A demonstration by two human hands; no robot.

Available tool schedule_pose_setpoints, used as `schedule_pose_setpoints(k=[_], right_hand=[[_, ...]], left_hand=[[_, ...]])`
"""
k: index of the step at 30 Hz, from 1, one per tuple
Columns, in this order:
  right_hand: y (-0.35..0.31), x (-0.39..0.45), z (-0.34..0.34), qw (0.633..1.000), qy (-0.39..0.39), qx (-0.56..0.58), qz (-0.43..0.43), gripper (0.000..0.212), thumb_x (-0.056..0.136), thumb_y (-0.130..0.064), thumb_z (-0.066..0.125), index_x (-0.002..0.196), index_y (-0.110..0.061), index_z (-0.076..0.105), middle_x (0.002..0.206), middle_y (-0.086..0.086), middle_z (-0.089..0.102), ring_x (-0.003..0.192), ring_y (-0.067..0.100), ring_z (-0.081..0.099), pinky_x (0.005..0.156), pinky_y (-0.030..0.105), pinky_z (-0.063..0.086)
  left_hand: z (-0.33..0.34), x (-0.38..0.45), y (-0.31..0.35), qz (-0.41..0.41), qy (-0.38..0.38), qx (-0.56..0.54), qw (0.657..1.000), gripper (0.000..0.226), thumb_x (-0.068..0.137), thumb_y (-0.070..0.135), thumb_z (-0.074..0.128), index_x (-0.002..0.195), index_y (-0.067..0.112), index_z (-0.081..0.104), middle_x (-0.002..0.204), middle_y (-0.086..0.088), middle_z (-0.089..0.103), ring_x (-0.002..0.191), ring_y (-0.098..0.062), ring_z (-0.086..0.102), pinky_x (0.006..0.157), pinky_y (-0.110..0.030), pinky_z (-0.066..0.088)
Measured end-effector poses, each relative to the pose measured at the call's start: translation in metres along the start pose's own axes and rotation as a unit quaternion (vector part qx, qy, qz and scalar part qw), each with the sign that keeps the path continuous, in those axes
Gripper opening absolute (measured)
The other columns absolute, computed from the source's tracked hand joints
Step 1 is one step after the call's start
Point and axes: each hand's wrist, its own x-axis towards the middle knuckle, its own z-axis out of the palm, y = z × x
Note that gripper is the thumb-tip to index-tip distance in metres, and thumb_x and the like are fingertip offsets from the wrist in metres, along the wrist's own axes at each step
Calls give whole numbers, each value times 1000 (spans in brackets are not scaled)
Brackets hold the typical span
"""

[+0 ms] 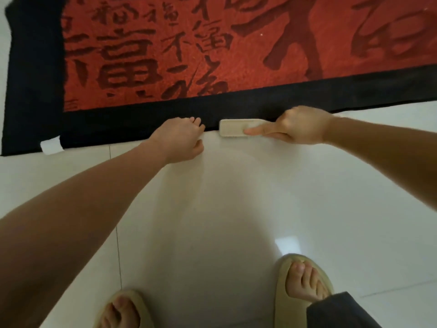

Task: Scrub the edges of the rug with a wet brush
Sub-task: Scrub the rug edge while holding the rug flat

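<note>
Brush (pixel 233 127) lies lengthwise along rug (pixel 151 119) near black edge, handle gripped by right hand (pixel 298 125); left hand (pixel 182 140), fingers relaxed, rests just beside, pinning the border.

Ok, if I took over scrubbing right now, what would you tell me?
Right hand: grips the pale scrub brush, thumb along its side, the brush lying on the rug's black border right at the near edge.
Left hand: fingers rest on the same border beside the brush, holding nothing.
The rug lies flat on the white tiled floor; a white tag sticks out near its left corner.
Done: cannot tell how much edge is scrubbed.
Left: probably work along the border both ways.
</note>
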Motion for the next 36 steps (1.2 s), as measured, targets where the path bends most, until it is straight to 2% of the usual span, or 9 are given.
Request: schedule_pose_setpoints(k=[5, 8, 13, 17, 20, 23, 26, 33, 36], right_hand=[[33, -76, -19, 994, -11, -1, 112, 50, 100, -39, 37, 143, -58, 19, 66, 13, 62, 43, 31, 54, 45, 36, 48], [-21, -36, 5, 970, -3, 139, 199, 57, 98, -21, 49, 143, -50, 32, 93, 13, 68, 67, 31, 61, 69, 38, 51], [-50, -85, 7, 918, -59, 118, 373, 56, 101, -27, 36, 140, -60, 11, 77, 10, 53, 71, 34, 58, 70, 37, 45], [-53, -134, -8, 799, 59, 160, 577, 44, 104, -35, 28, 145, -51, 27, 84, 16, 63, 67, 32, 54, 65, 36, 42], [-86, -99, -2, 694, 210, 261, 637, 57, 102, -24, 34, 151, -43, 13, 90, 11, 63, 72, 35, 59, 71, 38, 48], [-107, -42, 3, 515, 293, 436, 678, 64, 101, -19, 35, 153, -31, 1, 88, 9, 65, 74, 29, 66, 78, 45, 55], [-115, 6, -2, 327, 372, 591, 636, 31, 101, -7, 34, 132, -9, 34, 77, 10, 54, 55, 21, 58, 51, 29, 54], [-116, 67, 19, 320, 310, 571, 689, 33, 101, -21, 36, 79, -7, 56, 78, 13, 60, 71, 28, 59, 68, 40, 50], [-68, 34, 17, 252, 363, 574, 689, 34, 103, -20, 29, 71, -22, 37, 74, 0, 47, 62, 14, 48, 62, 30, 45]], left_hand=[[1, 5, 9, -16, 32, -7, 999, 40, 97, 38, 40, 109, 7, 61, 121, -12, 60, 104, -28, 59, 87, -41, 50], [-20, 12, 13, -2, 22, 0, 1000, 37, 94, 42, 47, 70, 13, 46, 78, -5, 53, 75, -26, 51, 68, -35, 44], [-16, 10, 3, 14, -46, 38, 998, 44, 89, 46, 47, 110, 10, 61, 115, -9, 61, 99, -27, 59, 85, -40, 52], [-35, 22, 17, -1, 14, 37, 999, 24, 94, 29, 46, 96, 9, 59, 105, -10, 62, 86, -28, 58, 74, -36, 49], [-47, 48, 48, 61, 77, -68, 993, 47, 99, 19, 42, 144, 9, 44, 154, -11, 37, 137, -26, 42, 106, -40, 41], [-58, 64, 75, 109, 14, -123, 986, 60, 101, 13, 38, 156, 12, 16, 164, -2, 6, 150, -16, 13, 119, -39, 23], [-53, 76, 81, 97, -22, -74, 992, 60, 100, 11, 37, 156, 12, 17, 164, -4, 6, 149, -23, 17, 116, -42, 29], [-43, 83, 65, 128, -18, -42, 991, 61, 96, 6, 38, 154, 16, 26, 163, -1, 18, 147, -19, 24, 116, -36, 27], [-49, 81, 61, 147, -31, -41, 988, 71, 88, -4, 35, 154, 17, 24, 163, 0, 14, 148, -17, 22, 118, -33, 22]])
